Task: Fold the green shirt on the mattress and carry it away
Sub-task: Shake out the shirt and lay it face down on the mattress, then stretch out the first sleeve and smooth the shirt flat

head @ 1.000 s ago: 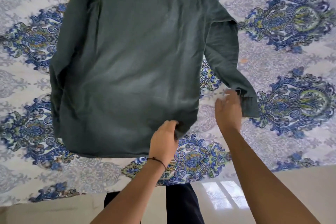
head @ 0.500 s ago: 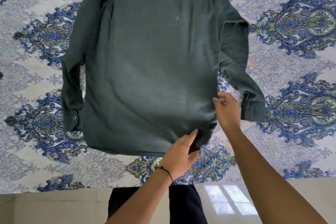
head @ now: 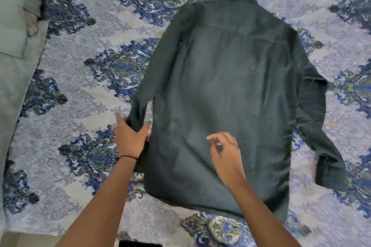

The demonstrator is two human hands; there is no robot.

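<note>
At the far left a grey pillow [head: 12, 16] lies at the edge of the patterned mattress [head: 70, 106]. The left hand [head: 129, 139] grasps the cuff end of the shirt's left sleeve [head: 140, 102]. The green shirt [head: 230, 106] lies back-up, flat on the mattress. The right hand [head: 224, 150] hovers over its lower back, fingers loosely curled, holding nothing. Folding seems to be just starting; next, the sleeve likely needs drawing across the back. The right sleeve [head: 317, 136] lies spread out.
</note>
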